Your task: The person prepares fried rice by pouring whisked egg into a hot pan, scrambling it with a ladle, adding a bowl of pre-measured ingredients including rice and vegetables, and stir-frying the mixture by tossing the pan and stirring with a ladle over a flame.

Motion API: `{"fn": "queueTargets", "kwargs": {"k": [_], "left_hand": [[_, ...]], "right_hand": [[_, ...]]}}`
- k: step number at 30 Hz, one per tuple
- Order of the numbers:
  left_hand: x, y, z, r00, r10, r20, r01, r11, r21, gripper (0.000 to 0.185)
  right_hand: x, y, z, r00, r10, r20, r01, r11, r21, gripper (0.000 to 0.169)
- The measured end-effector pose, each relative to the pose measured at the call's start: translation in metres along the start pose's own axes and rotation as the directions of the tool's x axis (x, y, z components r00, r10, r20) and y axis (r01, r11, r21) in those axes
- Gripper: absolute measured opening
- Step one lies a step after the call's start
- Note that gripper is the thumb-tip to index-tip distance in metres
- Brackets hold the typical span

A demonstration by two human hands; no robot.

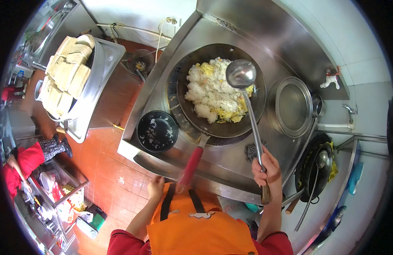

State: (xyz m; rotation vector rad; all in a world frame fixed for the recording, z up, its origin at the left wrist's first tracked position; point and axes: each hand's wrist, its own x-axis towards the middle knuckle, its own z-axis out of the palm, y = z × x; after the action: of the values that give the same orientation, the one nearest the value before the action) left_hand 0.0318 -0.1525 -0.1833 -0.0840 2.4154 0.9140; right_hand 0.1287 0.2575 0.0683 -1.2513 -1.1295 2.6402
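Observation:
My right hand [267, 169] is wrapped around the long handle of a metal ladle [241, 74]. The ladle's rounded bowl is over white rice [209, 92] mixed with yellow egg, in a dark wok [222, 130] on the stove. Toward me points the wok's red handle [194, 162], which neither hand holds. My left hand [156, 188] is at the front edge of the steel stove top, left of that handle; its fingers are partly hidden. A black bowl [157, 131] with rice grains stuck inside stands left of the wok.
At right are a round metal pot of liquid [293, 105], a dark scouring pad [252, 152], a tap [331, 79] and another wok [321, 181] with a ladle. Pale blocks fill a large pot [97, 67] at left. A person in red [27, 159] stands at far left.

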Motion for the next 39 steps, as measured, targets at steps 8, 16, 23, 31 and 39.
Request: {"fn": "queueTargets", "kwargs": {"k": [8,16,23,31,39], "left_hand": [[-0.017,0.169,-0.082,0.964,0.243,0.105,-0.128,0.776,-0.618,0.013],[-0.001,0.260,-0.044,0.535,0.144,0.832,0.421,0.808,-0.411,0.023],[-0.003,0.262,-0.040,0.466,0.180,0.866,0.510,0.745,-0.429,0.025],[-0.001,0.258,-0.039,0.472,0.212,0.856,0.470,0.761,-0.447,0.024],[0.000,0.273,-0.042,0.445,0.166,0.880,0.571,0.704,-0.422,0.024]], "right_hand": [[0.002,0.004,0.023,0.996,0.011,-0.084,-0.022,0.991,-0.133,0.047],[0.021,0.018,0.058,0.994,0.093,-0.058,-0.100,0.985,-0.144,0.052],[0.069,0.021,0.032,0.991,0.050,-0.126,-0.051,0.999,-0.005,0.049],[0.071,0.023,0.027,0.988,0.053,-0.145,-0.053,0.999,0.003,0.045],[0.021,0.039,0.009,0.974,0.119,-0.193,-0.123,0.992,-0.013,0.040]]}}
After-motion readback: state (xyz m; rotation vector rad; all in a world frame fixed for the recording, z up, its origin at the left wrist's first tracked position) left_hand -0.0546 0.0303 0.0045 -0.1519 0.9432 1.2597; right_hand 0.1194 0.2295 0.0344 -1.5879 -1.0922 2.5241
